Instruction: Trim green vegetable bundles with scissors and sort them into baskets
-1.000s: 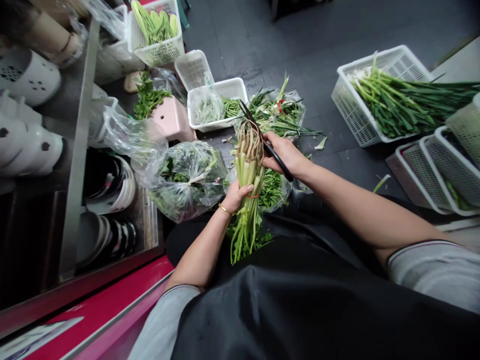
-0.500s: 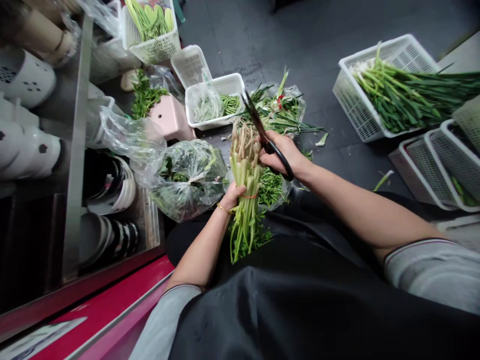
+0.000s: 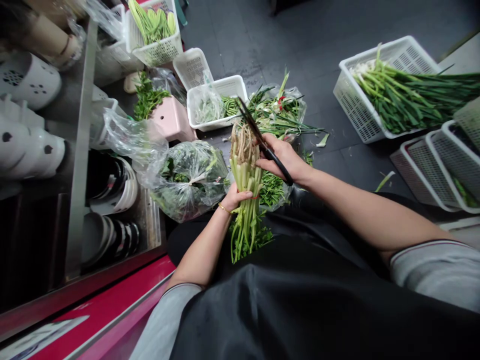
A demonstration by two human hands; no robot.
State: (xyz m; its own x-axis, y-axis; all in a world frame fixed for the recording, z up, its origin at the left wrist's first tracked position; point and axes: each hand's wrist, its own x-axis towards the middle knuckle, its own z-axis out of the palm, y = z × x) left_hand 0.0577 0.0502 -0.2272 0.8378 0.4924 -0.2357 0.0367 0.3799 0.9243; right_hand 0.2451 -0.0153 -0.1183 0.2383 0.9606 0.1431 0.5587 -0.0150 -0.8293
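Observation:
My left hand (image 3: 237, 197) is wrapped round a bunch of celery (image 3: 245, 175), thumb across the stalks near a thin red band (image 3: 256, 197). The brown roots point up and away from me, and the leaves hang down over my lap. In my right hand (image 3: 282, 157) are black-handled scissors (image 3: 264, 145), their dark blades slanting up to the left across the root end. Some of my right fingers are hidden behind the handles and stalks. Below the right hand lies a bag of cut green stems (image 3: 273, 189).
A clear bag of leafy greens (image 3: 191, 180) lies left of the celery. Ahead are a pink stool (image 3: 174, 120), a white basket (image 3: 217, 122) of beans and a heap of trimmings (image 3: 277, 107). A basket (image 3: 360, 107) of green onions stands right; a metal shelf (image 3: 80, 150) borders the left.
The scissors have tilted further left, their blades now lower and closer over the roots. My left thumb has shifted across the stalks; the bunch stays in nearly the same place.

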